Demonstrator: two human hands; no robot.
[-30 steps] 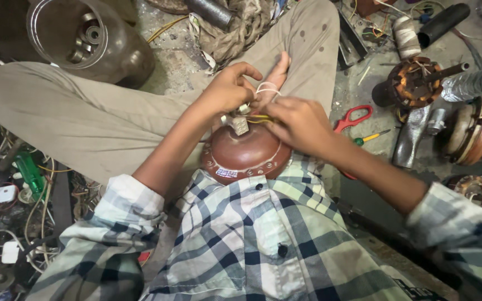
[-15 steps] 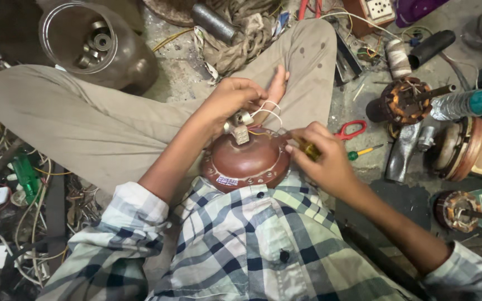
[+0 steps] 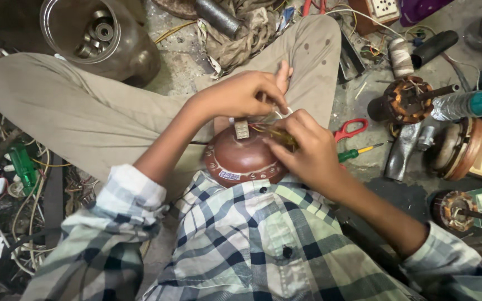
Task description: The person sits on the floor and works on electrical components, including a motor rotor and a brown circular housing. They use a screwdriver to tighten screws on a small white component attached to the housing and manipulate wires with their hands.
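A round brown motor housing (image 3: 241,159) rests in my lap against my checked shirt, with a small grey terminal block (image 3: 241,129) on top. My left hand (image 3: 241,93) is above it, fingers pinched on thin white wires (image 3: 283,110) that rise from the housing. My right hand (image 3: 305,147) lies on the housing's right side, closed around a yellow-handled screwdriver (image 3: 280,136) whose tip points toward the terminal block. Both hands nearly touch over the top of the housing.
Red scissors (image 3: 350,129) and a green-and-yellow screwdriver (image 3: 358,151) lie on the floor to the right. Wound motor stators (image 3: 405,100) and a hammer (image 3: 403,150) sit further right. A metal pot with bearings (image 3: 93,33) stands upper left; tangled wires and plugs (image 3: 6,184) fill the left.
My right hand has moved back up onto the housing, closer to my left hand. My left hand's fingers have closed on the white wires. The camera view has shifted slightly.
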